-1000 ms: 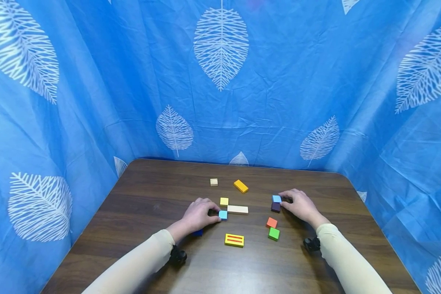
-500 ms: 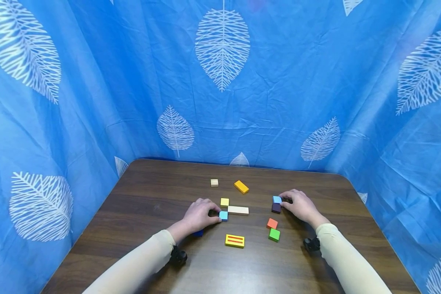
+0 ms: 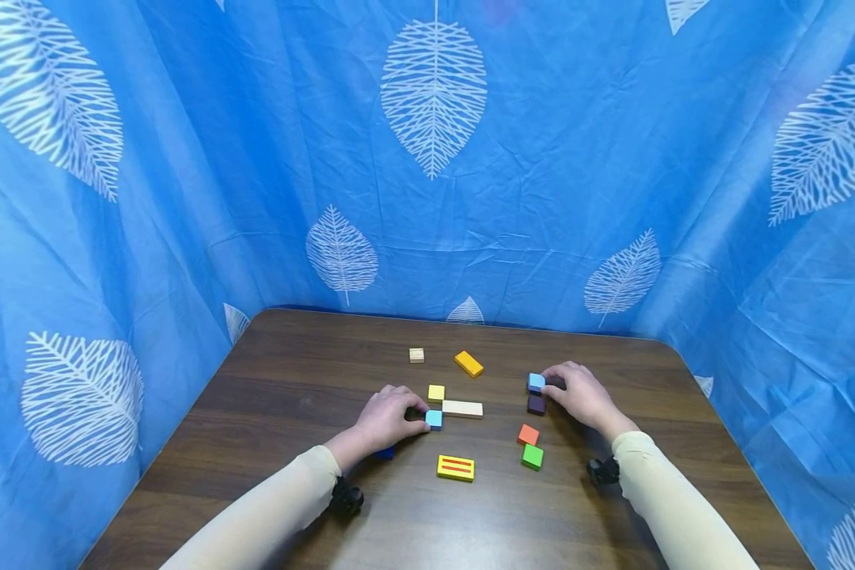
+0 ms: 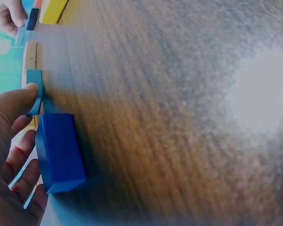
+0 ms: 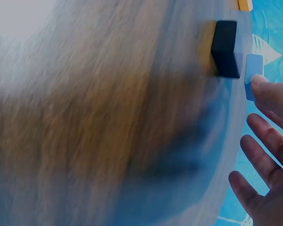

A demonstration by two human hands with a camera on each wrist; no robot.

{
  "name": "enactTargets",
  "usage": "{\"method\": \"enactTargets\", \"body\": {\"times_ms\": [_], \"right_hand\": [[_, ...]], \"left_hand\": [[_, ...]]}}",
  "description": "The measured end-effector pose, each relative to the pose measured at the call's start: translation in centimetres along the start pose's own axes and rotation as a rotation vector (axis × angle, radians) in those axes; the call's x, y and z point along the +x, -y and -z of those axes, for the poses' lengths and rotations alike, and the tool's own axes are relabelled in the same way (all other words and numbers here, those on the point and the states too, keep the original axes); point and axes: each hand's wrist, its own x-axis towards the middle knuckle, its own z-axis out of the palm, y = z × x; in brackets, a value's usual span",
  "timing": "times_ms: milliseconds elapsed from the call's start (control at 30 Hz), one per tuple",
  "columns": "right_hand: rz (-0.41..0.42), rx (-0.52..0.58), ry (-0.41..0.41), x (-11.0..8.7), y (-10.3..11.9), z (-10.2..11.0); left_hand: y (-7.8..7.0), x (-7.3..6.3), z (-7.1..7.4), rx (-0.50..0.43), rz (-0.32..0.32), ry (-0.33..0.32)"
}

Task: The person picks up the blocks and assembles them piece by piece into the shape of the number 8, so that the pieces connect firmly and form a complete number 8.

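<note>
My left hand (image 3: 387,417) pinches a light blue block (image 3: 434,419) between thumb and fingertips. That block sits by the left end of a long cream block (image 3: 462,409) and just in front of a small yellow block (image 3: 436,393). Under the left hand lies a dark blue block (image 4: 61,153), mostly hidden in the head view. My right hand (image 3: 584,397) pinches another light blue block (image 5: 254,77) by its edge. It is just behind a near-black block (image 3: 537,404), with the other fingers of that hand spread loosely.
On the brown wooden table (image 3: 292,372) an orange-red block (image 3: 528,435) touches a green block (image 3: 532,457). A yellow block with red stripes (image 3: 455,468) lies at the front. A pale wooden block (image 3: 416,355) and an orange-yellow block (image 3: 469,363) lie farther back.
The right hand has moved its light blue block slightly away from the near-black block, toward the back, and a gap now shows. The left hand keeps still on its block.
</note>
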Motion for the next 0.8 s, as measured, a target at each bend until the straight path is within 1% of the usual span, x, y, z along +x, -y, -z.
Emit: {"method": "enactTargets", "body": {"times_ms": [233, 500, 633, 800], "right_hand": [[0.057, 0.0, -0.021, 0.3, 1.9, -0.7], [0.118, -0.039, 0.01, 0.4, 4.5, -1.9], [0.136, -0.059, 0.022, 0.5, 5.2, -2.4], [0.148, -0.078, 0.033, 0.8, 5.5, -2.9]], "left_hand": [[-0.1, 0.0, 0.1, -0.001, 0.007, 0.008], [-0.2, -0.1, 0.2, -0.005, 0.009, 0.007], [-0.2, -0.1, 0.1, -0.007, 0.011, 0.011], [-0.1, 0.0, 0.1, -0.005, 0.012, 0.012]]}}
